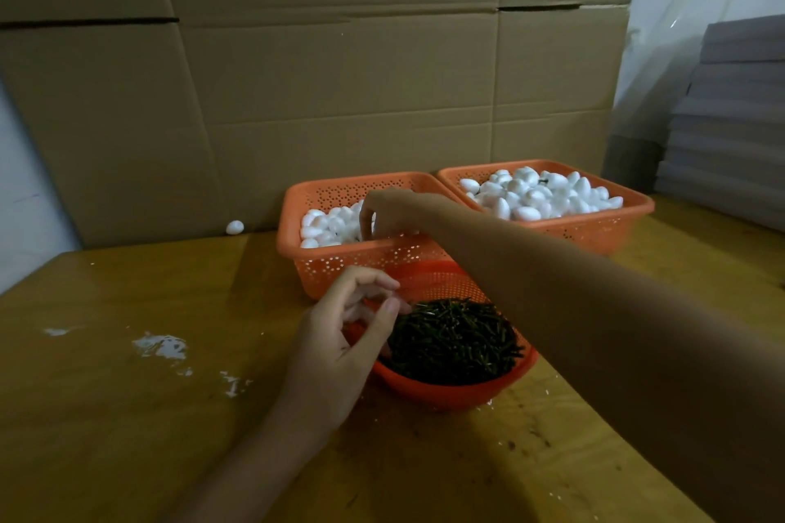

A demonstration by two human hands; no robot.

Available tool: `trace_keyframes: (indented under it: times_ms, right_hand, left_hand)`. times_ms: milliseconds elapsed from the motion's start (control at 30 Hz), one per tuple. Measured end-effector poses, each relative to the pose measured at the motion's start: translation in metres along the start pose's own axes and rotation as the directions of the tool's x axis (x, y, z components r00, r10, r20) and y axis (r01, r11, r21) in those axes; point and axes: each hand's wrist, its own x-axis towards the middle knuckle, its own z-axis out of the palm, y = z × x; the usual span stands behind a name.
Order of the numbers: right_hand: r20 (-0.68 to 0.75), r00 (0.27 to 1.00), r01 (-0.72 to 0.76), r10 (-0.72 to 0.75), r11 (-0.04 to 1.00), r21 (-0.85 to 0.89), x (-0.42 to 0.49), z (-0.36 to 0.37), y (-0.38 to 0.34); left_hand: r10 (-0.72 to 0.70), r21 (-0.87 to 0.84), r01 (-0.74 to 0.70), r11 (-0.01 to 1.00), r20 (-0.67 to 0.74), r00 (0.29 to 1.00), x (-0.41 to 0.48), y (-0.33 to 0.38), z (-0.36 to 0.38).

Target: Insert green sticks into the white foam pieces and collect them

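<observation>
green sticks (454,335) heaped in the round orange bowl (446,393) on the table (127,416), pointing every way, no common long axis. at the bowl's left rim: left grip (340,344), nearer the sticks, thumb and fingers curled close together; cannot tell whether pinching a stick. beyond the bowl, white foam pieces (323,225) in the near basket (340,265); right grip (391,208) reaching across above the bowl, fingers curled down among them, hold unclear. second basket (594,227) beyond the bowl, to the right.
</observation>
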Motion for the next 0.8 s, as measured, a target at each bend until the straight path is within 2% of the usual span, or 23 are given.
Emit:
trace_keyframes:
  times_ms: [67, 133, 200, 267, 467, 533, 633, 800]
  right_hand:
    - [-0.086, 0.996, -0.029, 0.028, 1.000, -0.008, -0.004, 0.003, 0.000]
    - [-0.189, 0.981, -0.022, 0.035, 0.997, 0.072, -0.009, 0.002, 0.000]
    - [-0.346, 0.936, 0.002, 0.063, 0.983, 0.184, -0.018, -0.005, -0.003]
    - [-0.430, 0.900, 0.040, 0.072, 0.968, 0.246, -0.031, -0.012, -0.011]
    - [-0.528, 0.847, 0.277, -0.060, 0.898, 0.343, -0.115, -0.010, -0.025]
    - [-0.505, 0.860, 0.290, -0.077, 0.887, 0.359, -0.147, -0.005, -0.022]
    - [-0.444, 0.893, 0.234, -0.074, 0.919, 0.317, -0.173, 0.008, -0.021]
    - [-0.498, 0.864, 0.275, -0.075, 0.898, 0.342, -0.190, 0.033, -0.025]
  left_hand:
    - [-0.003, -0.006, 0.003, 1.000, -0.008, 1.000, 0.000, 0.002, 0.000]
    - [-0.007, -0.009, 0.007, 1.000, -0.017, 1.000, 0.000, 0.003, 0.000]
    - [-0.012, -0.011, 0.012, 1.000, -0.029, 1.000, 0.000, 0.004, 0.000]
    - [-0.018, -0.027, 0.017, 0.999, -0.036, 0.999, -0.001, 0.005, 0.000]
    - [-0.063, -0.087, 0.055, 0.995, -0.094, 0.994, -0.001, 0.007, 0.000]
    - [-0.074, -0.095, 0.065, 0.993, -0.097, 0.993, 0.000, 0.008, 0.000]
    - [-0.055, -0.091, 0.049, 0.995, -0.073, 0.996, 0.001, 0.008, 0.001]
    - [-0.042, -0.063, 0.039, 0.997, -0.051, 0.998, 0.000, 0.008, 0.002]
